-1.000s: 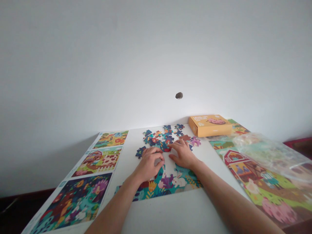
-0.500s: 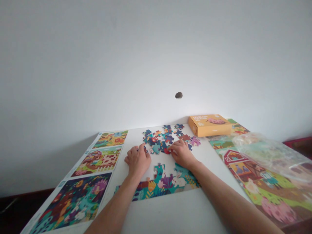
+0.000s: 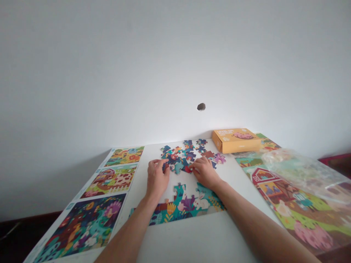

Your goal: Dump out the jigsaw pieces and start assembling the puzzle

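My left hand is curled with thumb and forefinger on a dark puzzle piece, at the left edge of a heap of loose puzzle pieces. On the other side of the heap, my right hand has its fingertips closed on a dark piece with red, partly covered by the fingers. Between them lies a teal piece. Nearer to me, below both hands, is a joined strip of puzzle with white rabbits, flowers and leaves. My forearms cover parts of its ends.
Picture sheets lie along the table's left side. At the back right an orange puzzle box stands against the wall. A clear plastic bag rests over a farm picture sheet on the right.
My left hand has shifted slightly right and turned more upright, with the dark piece moving closer to the heap. The teal piece has moved a little right. My right hand stays nearly still.
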